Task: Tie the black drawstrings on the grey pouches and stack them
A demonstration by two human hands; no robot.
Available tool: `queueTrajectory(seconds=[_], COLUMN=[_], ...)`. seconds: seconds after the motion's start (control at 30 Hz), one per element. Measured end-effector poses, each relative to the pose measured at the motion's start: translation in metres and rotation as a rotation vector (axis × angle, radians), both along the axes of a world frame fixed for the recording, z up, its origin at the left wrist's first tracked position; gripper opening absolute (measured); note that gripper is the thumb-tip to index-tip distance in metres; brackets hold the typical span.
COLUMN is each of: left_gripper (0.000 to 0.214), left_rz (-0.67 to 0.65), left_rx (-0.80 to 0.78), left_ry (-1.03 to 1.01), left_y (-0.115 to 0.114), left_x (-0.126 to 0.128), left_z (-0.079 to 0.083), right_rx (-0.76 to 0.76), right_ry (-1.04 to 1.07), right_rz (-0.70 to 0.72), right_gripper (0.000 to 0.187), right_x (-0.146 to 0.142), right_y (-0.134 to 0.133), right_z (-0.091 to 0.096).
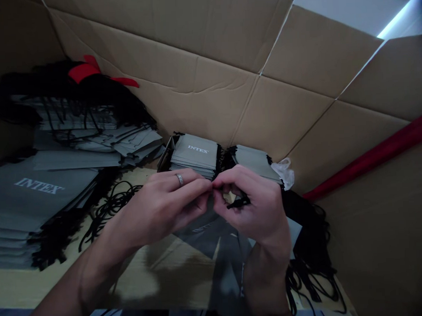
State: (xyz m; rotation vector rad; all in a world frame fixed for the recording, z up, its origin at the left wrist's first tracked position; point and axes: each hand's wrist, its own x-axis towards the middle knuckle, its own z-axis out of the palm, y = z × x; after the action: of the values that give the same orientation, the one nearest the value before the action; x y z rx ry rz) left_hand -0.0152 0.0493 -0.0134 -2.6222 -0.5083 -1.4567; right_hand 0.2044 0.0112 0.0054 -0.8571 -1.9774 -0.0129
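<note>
My left hand (pixel 167 204), with a ring on one finger, and my right hand (pixel 255 202) meet fingertip to fingertip at the centre. Both pinch a small grey paper bag (pixel 214 234) that hangs below them. A black cord (pixel 238 202) shows in the fingers of my right hand. Just behind my hands stand two small stacks of grey bags, one printed INTEX (pixel 196 156) and one plain (pixel 255 161).
A stack of larger grey INTEX bags (pixel 31 198) lies at the left, with more bags and black cords (pixel 87 131) behind, topped by a red ribbon (pixel 84 70). Loose black cords (pixel 110 206) lie on the cardboard-covered table (pixel 45 281). Cardboard walls (pixel 210 69) enclose the back and right.
</note>
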Motion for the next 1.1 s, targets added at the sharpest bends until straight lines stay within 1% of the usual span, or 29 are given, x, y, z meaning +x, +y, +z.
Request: queueTrajectory(seconds=[0.07, 0.13, 0.33, 0.43, 0.53, 0.6, 0.7, 0.8, 0.87, 0.97, 1.03, 1.1], left_gripper=[0.018, 0.021, 0.023, 0.024, 0.025, 0.022, 0.023, 0.024, 0.017, 0.01, 0.008, 0.007], left_rz=[-0.002, -0.027, -0.124, -0.219, -0.368, -0.411, -0.352, -0.317, -0.31, -0.306, -0.323, -0.339], left_rx=[-0.002, -0.044, -0.297, -0.423, -0.482, -0.546, -0.648, -0.668, -0.672, -0.708, -0.744, -0.773], left_ry=[-0.041, -0.089, -0.185, -0.225, -0.292, -0.327, -0.32, -0.273, -0.256, -0.283, -0.313, -0.328], left_y=[0.0, -0.001, -0.001, 0.002, 0.008, 0.011, 0.012, 0.009, 0.006, 0.002, 0.002, 0.002], left_x=[0.002, 0.003, 0.003, 0.002, 0.004, 0.005, 0.007, 0.005, 0.003, 0.002, 0.003, 0.005], left_z=[-0.001, 0.0, 0.005, 0.005, 0.005, 0.005, 0.005, 0.007, 0.01, 0.015, 0.017, 0.018], right_rx=[0.011, 0.002, -0.095, -0.159, -0.214, -0.216, -0.141, -0.084, -0.091, -0.119, -0.178, -0.24], right_ry=[0.0, 0.021, 0.127, 0.188, 0.263, 0.294, 0.297, 0.287, 0.306, 0.364, 0.387, 0.4], right_rz=[0.002, 0.014, 0.057, 0.079, 0.1, 0.083, -0.017, -0.067, -0.056, -0.041, 0.007, 0.072], right_gripper=[0.017, 0.018, 0.021, 0.018, 0.017, 0.018, 0.021, 0.021, 0.021, 0.028, 0.031, 0.03], right_x=[-0.002, -0.003, -0.002, -0.002, -0.004, -0.008, -0.013, -0.013, -0.009, 0.0, 0.005, 0.007], right_y=[0.0, 0.0, 0.0, -0.001, -0.001, -0.001, -0.001, -0.004, -0.006, -0.007, -0.006, -0.003], right_z=[0.0, 0.0, 0.001, 0.001, -0.001, -0.003, -0.003, -0.002, 0.0, 0.002, 0.002, 0.001])
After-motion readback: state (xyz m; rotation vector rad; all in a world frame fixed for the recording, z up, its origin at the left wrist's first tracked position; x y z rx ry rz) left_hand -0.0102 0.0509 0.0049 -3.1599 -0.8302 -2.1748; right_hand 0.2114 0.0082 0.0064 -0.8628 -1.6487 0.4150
